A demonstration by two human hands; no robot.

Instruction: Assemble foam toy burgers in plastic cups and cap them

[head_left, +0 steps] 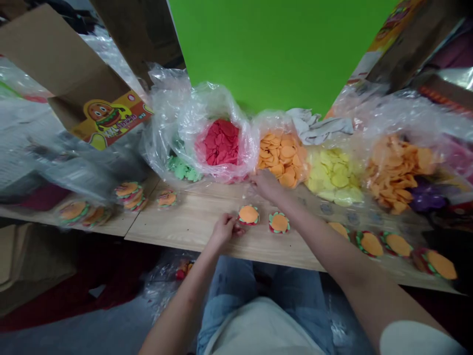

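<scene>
My left grip is curled against the left side of a felt burger, near the worktop's front edge; can't tell if clenched on it. Right grip open, fingers on a plastic bag of orange felt discs at the back edge. A second burger sits just right of the first. Red felt discs and yellow felt discs crowd the back edge; wood shows toward the front edge.

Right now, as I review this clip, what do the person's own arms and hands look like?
The left hand and right hand are bare, with no gloves, and both forearms are uncovered. The right arm has a short off-white sleeve; the left sleeve is out of view. No bands or markings show on either arm.
</scene>
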